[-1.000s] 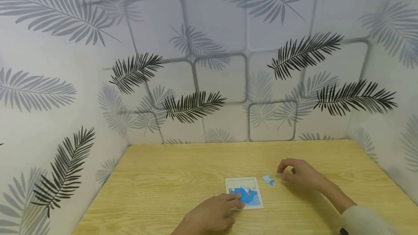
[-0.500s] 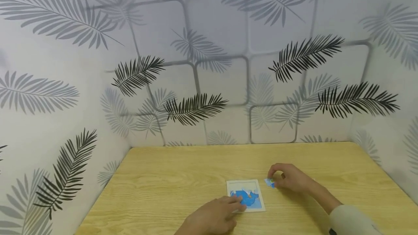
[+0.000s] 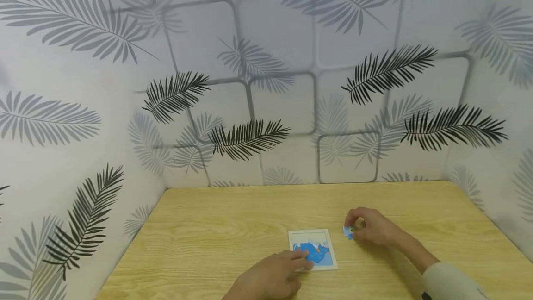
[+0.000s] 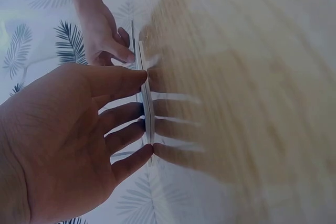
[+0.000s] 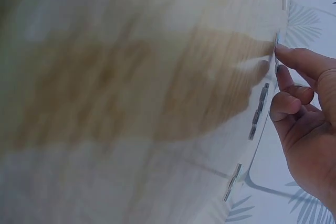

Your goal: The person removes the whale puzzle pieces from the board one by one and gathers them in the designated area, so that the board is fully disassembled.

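Observation:
A small square jigsaw board (image 3: 310,236) with a white rim lies on the table, partly filled with a blue whale picture. Across its lower left corner rests my left hand (image 3: 275,272), fingers stretched over the picture. Seen edge-on in the left wrist view, the board (image 4: 148,111) meets the tips of its thumb and fingers. To the right of the board, my right hand (image 3: 376,228) pinches a blue puzzle piece (image 3: 348,231) between thumb and index finger, low over the table. In the right wrist view the fingertips partly cover that piece.
The right wrist view shows more thin loose pieces (image 5: 258,111) on the wood-grain table (image 5: 131,77), close by the right hand; another stack-like piece (image 5: 232,182) lies farther off. A leaf-patterned wall (image 3: 266,105) borders the table's far edge.
The right hand has moved left to the loose puzzle piece and taken hold of it, then shifted it slightly right and turned it. The left hand stays on the board.

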Tool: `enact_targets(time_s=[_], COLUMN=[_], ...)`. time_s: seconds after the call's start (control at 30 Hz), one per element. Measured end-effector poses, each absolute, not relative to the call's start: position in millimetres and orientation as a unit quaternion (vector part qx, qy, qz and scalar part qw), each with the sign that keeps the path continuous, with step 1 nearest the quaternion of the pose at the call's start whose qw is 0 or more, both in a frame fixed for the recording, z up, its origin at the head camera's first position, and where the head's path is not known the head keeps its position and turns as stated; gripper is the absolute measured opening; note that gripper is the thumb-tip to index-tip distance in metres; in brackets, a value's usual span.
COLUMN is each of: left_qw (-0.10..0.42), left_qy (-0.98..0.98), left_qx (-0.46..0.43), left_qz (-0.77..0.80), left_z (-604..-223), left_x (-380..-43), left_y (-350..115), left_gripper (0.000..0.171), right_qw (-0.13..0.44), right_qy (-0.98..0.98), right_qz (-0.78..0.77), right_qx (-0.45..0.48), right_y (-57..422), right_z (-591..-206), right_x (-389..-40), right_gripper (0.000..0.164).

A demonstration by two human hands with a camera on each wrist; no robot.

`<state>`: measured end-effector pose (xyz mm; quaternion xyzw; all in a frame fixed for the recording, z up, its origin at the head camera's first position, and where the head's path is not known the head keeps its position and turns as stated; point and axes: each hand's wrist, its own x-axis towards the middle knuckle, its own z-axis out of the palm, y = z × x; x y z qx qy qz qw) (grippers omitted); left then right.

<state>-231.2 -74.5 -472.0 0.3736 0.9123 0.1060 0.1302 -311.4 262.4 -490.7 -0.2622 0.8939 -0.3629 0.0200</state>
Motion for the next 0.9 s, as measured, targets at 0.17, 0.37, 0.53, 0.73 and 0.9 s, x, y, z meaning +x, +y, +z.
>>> enact_targets(time_s=[0.17,0.37,0.53,0.73,0.9], left_qw=[0.124,0.101,-0.009,0.030,0.079], left_qy=[0.902,0.877,0.832,0.851,0.862], left_qx=[0.391,0.459,0.555,0.523,0.496], left_qz=[0.137,0.098,0.015,0.038,0.070], left_z=[-475,-479,-477,-476,-479], left_x=[-232,-233,-230,-220,-219], left_y=[-79,-91,-101,-107,-106], left_gripper=[0.053,0.051,0.046,0.053,0.057], right_qw=[0.012,0.021,0.052,0.086,0.111], right_qy=[0.892,0.868,0.834,0.816,0.813], right_qz=[-0.359,-0.398,-0.448,-0.487,-0.499], right_qx=[-0.274,-0.297,-0.317,-0.300,-0.279], right_y=[264,255,236,217,197], right_z=[-489,-481,-473,-467,-470], right_x=[-310,-306,-300,-296,-294], right_gripper=[0.026,0.022,0.025,0.027,0.028])
